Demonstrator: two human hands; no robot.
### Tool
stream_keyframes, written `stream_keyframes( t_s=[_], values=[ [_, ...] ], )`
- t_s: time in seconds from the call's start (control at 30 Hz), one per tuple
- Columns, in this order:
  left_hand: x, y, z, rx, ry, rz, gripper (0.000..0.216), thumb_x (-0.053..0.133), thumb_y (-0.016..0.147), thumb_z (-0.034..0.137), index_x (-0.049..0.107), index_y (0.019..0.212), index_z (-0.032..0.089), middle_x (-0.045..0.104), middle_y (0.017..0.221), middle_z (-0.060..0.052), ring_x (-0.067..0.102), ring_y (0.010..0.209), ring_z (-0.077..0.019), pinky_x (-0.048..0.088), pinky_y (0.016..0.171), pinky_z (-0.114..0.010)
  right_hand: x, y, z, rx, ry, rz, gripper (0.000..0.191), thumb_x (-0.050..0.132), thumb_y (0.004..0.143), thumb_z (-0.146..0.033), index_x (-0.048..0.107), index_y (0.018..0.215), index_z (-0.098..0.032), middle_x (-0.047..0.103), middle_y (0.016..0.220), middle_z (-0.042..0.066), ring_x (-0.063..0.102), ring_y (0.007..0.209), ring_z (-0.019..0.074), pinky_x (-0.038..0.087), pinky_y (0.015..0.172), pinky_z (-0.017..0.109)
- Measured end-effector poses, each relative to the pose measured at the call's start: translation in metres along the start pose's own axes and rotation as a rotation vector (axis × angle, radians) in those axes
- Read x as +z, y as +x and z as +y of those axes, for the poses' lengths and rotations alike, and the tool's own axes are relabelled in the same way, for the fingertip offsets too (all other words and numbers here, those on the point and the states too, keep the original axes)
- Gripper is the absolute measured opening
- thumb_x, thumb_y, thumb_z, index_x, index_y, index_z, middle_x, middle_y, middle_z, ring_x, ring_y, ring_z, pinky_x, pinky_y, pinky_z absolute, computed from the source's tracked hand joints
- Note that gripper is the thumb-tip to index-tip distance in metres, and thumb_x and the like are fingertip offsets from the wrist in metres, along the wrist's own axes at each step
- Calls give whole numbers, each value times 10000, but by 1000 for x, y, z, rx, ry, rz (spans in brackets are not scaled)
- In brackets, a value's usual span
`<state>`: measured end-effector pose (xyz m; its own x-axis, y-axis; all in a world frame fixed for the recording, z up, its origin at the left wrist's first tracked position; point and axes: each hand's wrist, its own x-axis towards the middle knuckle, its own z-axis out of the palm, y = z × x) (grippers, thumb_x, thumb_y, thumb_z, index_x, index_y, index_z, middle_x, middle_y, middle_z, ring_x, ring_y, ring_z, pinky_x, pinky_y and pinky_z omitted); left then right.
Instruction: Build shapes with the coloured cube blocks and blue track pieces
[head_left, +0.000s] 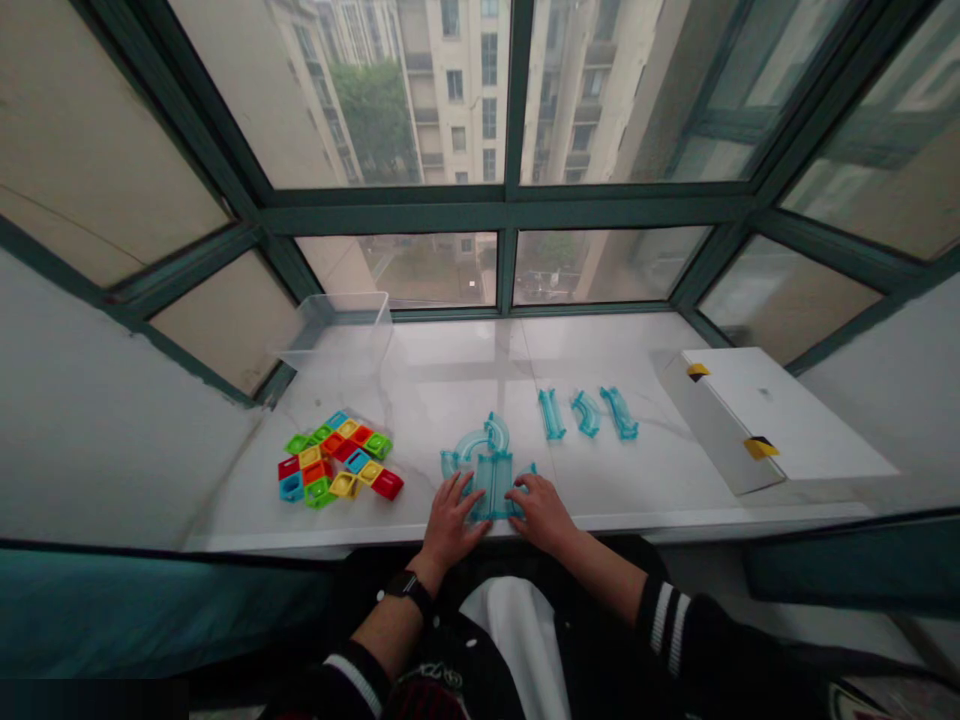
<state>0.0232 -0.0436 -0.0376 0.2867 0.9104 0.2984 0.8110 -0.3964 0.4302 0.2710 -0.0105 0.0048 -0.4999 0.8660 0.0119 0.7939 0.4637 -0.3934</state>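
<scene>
Nearest, the open left hand (450, 522) and right hand (541, 515) lie spread, steadying without gripping a clear turquoise plastic track piece (491, 485) at six o'clock.

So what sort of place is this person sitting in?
Most likely a bay window in an upper-floor flat: a white marble-look sill runs beneath dark green window frames, and tall apartment blocks stand outside, apparently seen from above ground level.

On the marble sill (442, 370): tiles (337, 460) left, track pieces (491, 480) centre, box (772, 410) right
</scene>
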Motion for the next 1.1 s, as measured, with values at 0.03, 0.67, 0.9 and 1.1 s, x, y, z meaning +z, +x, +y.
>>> stream_keyframes(
  t_s=[0.03,0.67,0.9,1.1],
  values=[
    [0,0,1,-5,-1,1,521,745,863,382,655,1366,278,464,1625,-93,352,1544,-366,363,1242,-615,0,-1,2,2,1,0,405,808,816,-281,729,1213,-258,591,1343,119,551,1270,321,423,1119,456],
    [3,1,3,-35,-9,51,441,677,876,276,601,1307,225,498,1584,-124,395,1516,-357,367,1248,-611,-7,-4,20,-55,-46,-65,422,726,811,-232,681,1230,-238,607,1440,117,545,1289,334,372,1121,486],
    [12,1,-1,-61,-7,105,485,600,889,180,550,1371,203,471,1585,-146,384,1524,-346,379,1252,-613,-12,-3,28,-62,-66,-88,335,700,823,-193,693,1153,-249,682,1300,89,570,1189,300,350,1081,458],
    [26,0,-10,-106,21,132,537,480,942,105,468,1474,167,436,1602,-181,371,1539,-345,414,1234,-621,-18,-5,43,-158,11,-81,313,673,808,-157,703,1109,-237,705,1213,76,590,1145,283,388,1082,448]
  ],
)
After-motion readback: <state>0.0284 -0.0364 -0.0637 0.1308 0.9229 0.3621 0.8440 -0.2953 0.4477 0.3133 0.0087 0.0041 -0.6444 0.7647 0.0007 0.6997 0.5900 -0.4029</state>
